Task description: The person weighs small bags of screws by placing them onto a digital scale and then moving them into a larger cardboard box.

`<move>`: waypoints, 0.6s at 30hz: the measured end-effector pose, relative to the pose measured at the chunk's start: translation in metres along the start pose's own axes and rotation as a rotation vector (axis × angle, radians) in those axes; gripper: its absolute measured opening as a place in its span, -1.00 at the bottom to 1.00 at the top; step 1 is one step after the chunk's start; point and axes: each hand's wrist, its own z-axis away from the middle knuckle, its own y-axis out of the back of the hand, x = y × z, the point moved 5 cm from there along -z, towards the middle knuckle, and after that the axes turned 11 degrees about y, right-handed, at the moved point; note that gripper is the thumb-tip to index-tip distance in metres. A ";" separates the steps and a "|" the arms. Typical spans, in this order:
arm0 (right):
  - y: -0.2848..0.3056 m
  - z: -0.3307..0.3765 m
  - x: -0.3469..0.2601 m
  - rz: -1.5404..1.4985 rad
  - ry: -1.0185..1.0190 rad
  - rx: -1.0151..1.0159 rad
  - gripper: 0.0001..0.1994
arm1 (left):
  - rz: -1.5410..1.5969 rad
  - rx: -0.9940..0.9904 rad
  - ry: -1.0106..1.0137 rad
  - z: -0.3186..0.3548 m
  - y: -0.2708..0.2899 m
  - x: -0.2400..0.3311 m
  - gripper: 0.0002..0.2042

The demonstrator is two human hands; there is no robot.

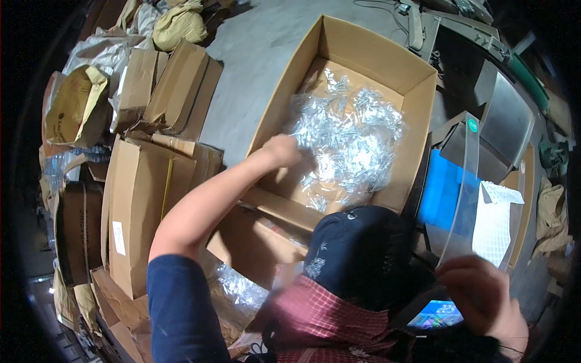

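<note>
1. Nearest to me, low on the right, my right hand [481, 290] has its fingers curled around the bottom end of a long clear plastic strip [463, 187] that rises almost upright from it. I judge the strip light and springy, slick on its faces, so a pinch on the edges near the end looks the safest hold.

2. Beside that hand lies a small bright screen [437, 314], and a dark cap with a red checked cloth [351, 254] fills the lower middle and hides what is beneath it.

3. My left arm, in a dark blue sleeve [181, 308], stretches up across the picture. The left hand [281, 150] is down inside the open cardboard box [417, 91], closed loosely on the edge of the clear crinkly plastic bags [351, 145]; how firm the grip is I cannot tell.

4. Those bags lie heaped across the middle of the box floor. I judge them very light, soft and slippery, apt to slide over each other and to tear if yanked, so gathering a bunched fold is better than pinching a single film.

5. Right of the box stand a blue sheet [442, 193] and a white perforated sheet [493, 224] against a grey metal machine [508, 121].

6. Farther left, flattened cartons [139, 199] are stacked on the concrete floor [254, 60], with stuffed sacks [178, 27] beyond.
</note>
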 end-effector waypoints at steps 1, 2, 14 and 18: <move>0.003 0.020 -0.011 0.072 -0.107 0.087 -0.78 | 0.138 -0.125 -0.049 -0.010 -0.004 0.024 -0.77; 0.004 0.034 -0.010 0.094 -0.175 0.146 -0.78 | 0.267 -0.268 -0.030 -0.014 -0.016 0.026 -0.78; 0.015 0.140 0.035 0.070 -0.683 0.629 -0.77 | 1.030 -0.111 0.238 -0.087 -0.103 -0.006 -0.77; 0.029 0.142 0.030 0.231 -0.691 0.493 -0.83 | 0.669 -0.643 0.050 -0.050 -0.062 0.028 -0.70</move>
